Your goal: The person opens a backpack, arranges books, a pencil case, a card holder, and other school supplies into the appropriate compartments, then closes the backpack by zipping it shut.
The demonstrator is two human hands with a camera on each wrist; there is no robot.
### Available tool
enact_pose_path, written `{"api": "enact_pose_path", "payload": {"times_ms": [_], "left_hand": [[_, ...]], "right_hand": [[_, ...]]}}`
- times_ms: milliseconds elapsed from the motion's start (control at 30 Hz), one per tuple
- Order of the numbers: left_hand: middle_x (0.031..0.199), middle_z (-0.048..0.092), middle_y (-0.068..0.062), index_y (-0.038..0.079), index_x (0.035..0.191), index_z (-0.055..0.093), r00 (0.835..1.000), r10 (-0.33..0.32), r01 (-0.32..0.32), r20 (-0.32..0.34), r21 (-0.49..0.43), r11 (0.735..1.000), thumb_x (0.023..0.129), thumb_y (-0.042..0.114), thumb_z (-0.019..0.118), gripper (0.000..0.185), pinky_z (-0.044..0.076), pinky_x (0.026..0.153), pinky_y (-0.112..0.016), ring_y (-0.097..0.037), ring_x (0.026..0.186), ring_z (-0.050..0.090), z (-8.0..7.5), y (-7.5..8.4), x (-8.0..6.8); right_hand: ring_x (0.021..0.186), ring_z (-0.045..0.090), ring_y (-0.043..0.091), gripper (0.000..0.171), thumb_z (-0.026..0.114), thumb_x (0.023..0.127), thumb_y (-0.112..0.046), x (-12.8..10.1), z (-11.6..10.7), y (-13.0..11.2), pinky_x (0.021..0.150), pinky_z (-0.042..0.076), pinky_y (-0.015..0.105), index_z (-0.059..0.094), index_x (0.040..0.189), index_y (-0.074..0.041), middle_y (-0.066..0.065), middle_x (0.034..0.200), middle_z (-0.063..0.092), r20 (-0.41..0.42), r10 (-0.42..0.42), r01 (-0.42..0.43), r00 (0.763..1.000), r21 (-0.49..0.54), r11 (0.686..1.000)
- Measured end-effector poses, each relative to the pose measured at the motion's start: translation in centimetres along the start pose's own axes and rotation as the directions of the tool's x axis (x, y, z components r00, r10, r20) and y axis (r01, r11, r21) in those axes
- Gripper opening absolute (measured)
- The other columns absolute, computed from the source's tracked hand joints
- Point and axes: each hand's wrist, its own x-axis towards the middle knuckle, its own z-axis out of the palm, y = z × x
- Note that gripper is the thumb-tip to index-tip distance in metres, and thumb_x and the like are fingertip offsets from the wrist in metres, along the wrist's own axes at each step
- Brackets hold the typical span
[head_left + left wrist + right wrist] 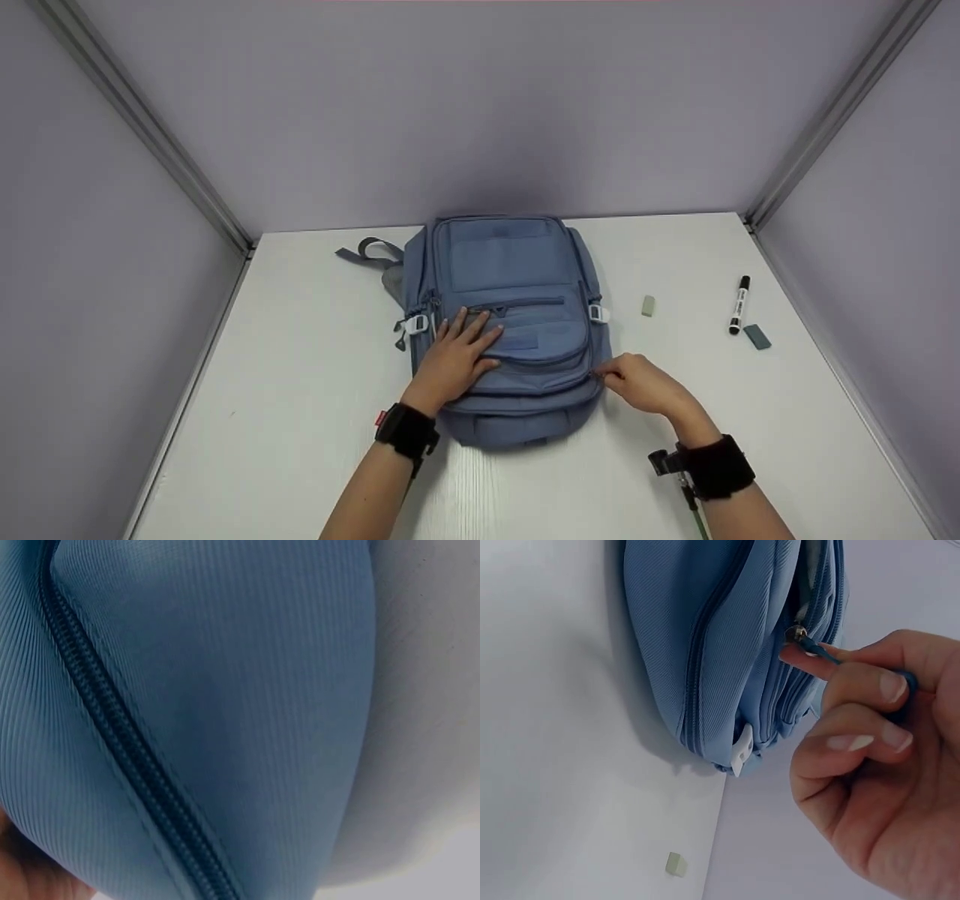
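Lying flat near the middle of the white table (300, 420), the blue backpack (517, 262) has its top toward the back wall and its bottom edge toward the person. The left hand (457, 360) presses on the front pocket with straight, spread fingers, gripping nothing; its fingertips reach the short pocket zipper. The left wrist view shows only ribbed blue fabric and a closed zipper track close up, so little else can be read there.

The right hand (645, 384) sits at the backpack's right lower edge, fingers curled. In the right wrist view, it pinches a blue zipper pull (832, 654) between thumb and forefinger, right at the metal slider on the bag's side seam; the seam there seems slightly parted, though the angle is poor.

To the right of the backpack, well apart from it, lie a small pale eraser (648, 305), a black marker (739, 304) and a grey block (757, 336) beside the marker's tip, near the table's right edge. A grey strap (371, 251) trails off the bag's upper left. Bare tabletop stretches left of the bag and along the near edge, between the two forearms.
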Motion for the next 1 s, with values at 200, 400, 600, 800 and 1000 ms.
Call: {"api": "enact_pose_path", "payload": {"times_ms": [200, 400, 600, 800, 1000], "left_hand": [[0.158, 0.030, -0.010, 0.022, 0.150, 0.043, 1.000, 0.005, -0.005, -0.006, -0.008, 1.000, 0.099, 0.046, 0.049, 0.056, 0.018, 0.113, -0.059, -0.039, 0.146, 0.017, 0.1, -0.1, -0.1], [0.158, 0.030, -0.009, 0.023, 0.150, 0.043, 1.000, -0.005, 0.005, -0.007, 0.001, 1.000, 0.099, 0.047, 0.049, 0.056, 0.018, 0.113, -0.059, -0.039, 0.146, 0.017, 0.2, -0.2, -0.1], [0.158, 0.030, -0.009, 0.022, 0.150, 0.043, 1.000, -0.006, 0.006, 0.009, -0.011, 1.000, 0.100, 0.046, 0.049, 0.056, 0.019, 0.111, -0.061, -0.040, 0.145, 0.016, 0.2, 0.0, 0.0], [0.159, 0.028, -0.008, 0.024, 0.151, 0.041, 1.000, -0.015, 0.015, 0.017, 0.009, 1.000, 0.100, 0.047, 0.047, 0.057, 0.020, 0.112, -0.060, -0.039, 0.146, 0.016, 0.2, 0.0, 0.1], [0.159, 0.028, -0.008, 0.023, 0.151, 0.041, 1.000, -0.008, 0.008, 0.011, -0.003, 1.000, 0.100, 0.048, 0.046, 0.057, 0.020, 0.111, -0.061, -0.039, 0.146, 0.016, 0.2, 0.0, 0.2]], "right_hand": [[0.053, 0.029, 0.005, 0.024, 0.049, 0.094, 0.005, -0.2, 0.6, -0.6, 0.053, 0.027, 0.023, 0.059, 0.074, -0.002, -0.009, 0.062, 0.033, 0.066, -0.033, 0.035, 0.997, -0.024, 0.999], [0.053, 0.034, 0.004, 0.017, 0.055, 0.092, 0.004, -0.4, 1.2, -1.4, 0.051, 0.031, 0.023, 0.064, 0.079, -0.002, -0.009, 0.063, 0.037, 0.053, -0.068, 0.074, 0.996, -0.119, 0.990], [0.051, 0.031, 0.003, 0.026, 0.052, 0.091, 0.006, -0.5, 1.5, -2.0, 0.050, 0.028, 0.022, 0.056, 0.068, -0.006, -0.011, 0.060, 0.032, 0.058, -0.072, 0.077, 0.996, -0.076, 0.994], [0.053, 0.034, 0.004, 0.022, 0.049, 0.094, 0.005, -0.5, 1.6, -2.7, 0.053, 0.031, 0.023, 0.072, 0.096, 0.005, -0.010, 0.063, 0.036, 0.094, -0.084, 0.082, 0.992, 0.024, 0.996], [0.054, 0.038, 0.004, 0.026, 0.049, 0.096, 0.003, -0.6, 1.8, -3.3, 0.056, 0.036, 0.024, 0.069, 0.111, 0.009, -0.004, 0.069, 0.053, 0.106, -0.076, 0.071, 0.991, 0.047, 0.996]]}}
